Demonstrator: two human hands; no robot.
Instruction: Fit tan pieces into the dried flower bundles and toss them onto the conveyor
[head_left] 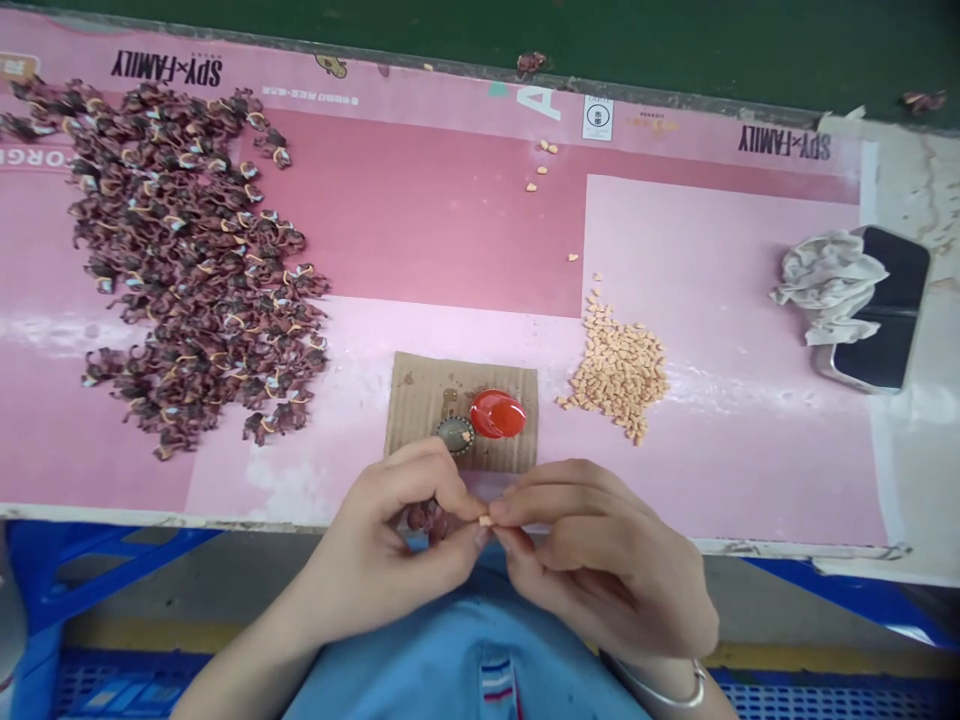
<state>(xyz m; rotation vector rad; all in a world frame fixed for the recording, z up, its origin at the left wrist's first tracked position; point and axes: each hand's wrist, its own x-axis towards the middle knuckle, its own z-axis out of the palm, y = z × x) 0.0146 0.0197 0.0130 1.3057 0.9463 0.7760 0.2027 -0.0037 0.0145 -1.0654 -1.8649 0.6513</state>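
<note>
My left hand (390,540) is closed in a pinch around a small dark brown figure piece (429,518) at the near table edge. My right hand (600,560) pinches a tiny tan piece (485,520) and holds it against the brown piece. Both hands meet just below a brown cardboard square (420,400), which carries a red cap (497,414) and a small round greenish lid (456,434). A heap of tan pieces (619,368) lies to the right of the cardboard. A large spread of dark brown figure pieces (187,260) covers the left of the table.
The table wears a pink printed sheet (420,210). A black phone (881,310) with a crumpled grey cloth (825,280) on it lies at the right. A few stray tan pieces (544,165) sit further back. Blue crates (82,600) stand below the table edge.
</note>
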